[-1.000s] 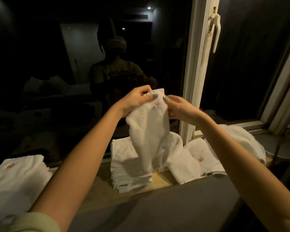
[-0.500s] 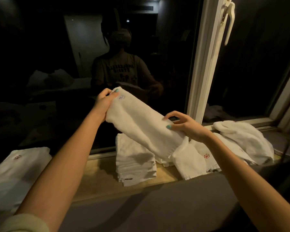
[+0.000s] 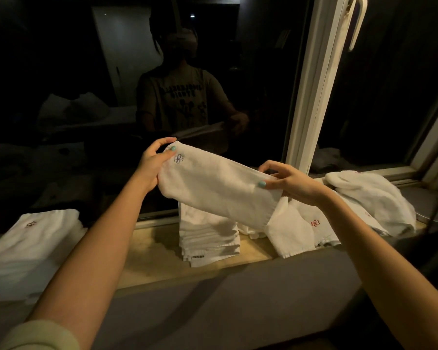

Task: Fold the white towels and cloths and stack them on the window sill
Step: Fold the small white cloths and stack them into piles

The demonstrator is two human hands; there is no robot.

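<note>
Towel [image 3: 220, 188] stretched between hands; left hand [image 3: 152, 165] pinches corner; right hand [image 3: 291, 183] pinches opposite edge.

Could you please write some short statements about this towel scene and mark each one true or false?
1. The left hand and the right hand both hold one white cloth in the air. True.
2. The embroidered mark on the held cloth is red. False: it looks bluish; the red flower is on a cloth lying on the window sill.
3. A folded stack stands on the sill below the held cloth. True.
4. The crumpled towels lie at the left. False: they lie at the right; a folded pile lies at the left.
</note>
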